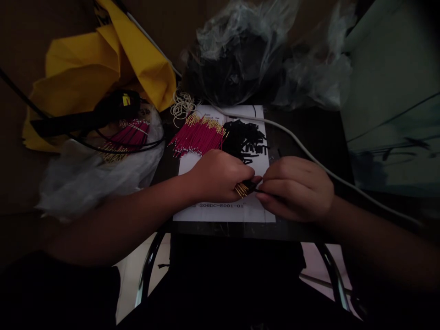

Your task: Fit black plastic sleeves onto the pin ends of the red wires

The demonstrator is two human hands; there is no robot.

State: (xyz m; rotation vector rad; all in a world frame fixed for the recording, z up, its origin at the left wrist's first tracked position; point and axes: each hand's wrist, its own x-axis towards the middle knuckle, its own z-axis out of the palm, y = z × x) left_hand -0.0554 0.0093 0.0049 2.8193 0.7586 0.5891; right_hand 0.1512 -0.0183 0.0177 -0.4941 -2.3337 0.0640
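The left hand (220,176) and right hand (295,189) met at lower center of the frame, clamped on a small bundle of gold-tipped pins (241,189) over a white paper sheet (223,211); a loosened grip could spill them among the black tubes (244,142).

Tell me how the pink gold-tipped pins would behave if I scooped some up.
The pink pins look stiff, since they lie straight, and are probably light, being so thin. Loosely heaped and round, they would likely roll and slide apart.
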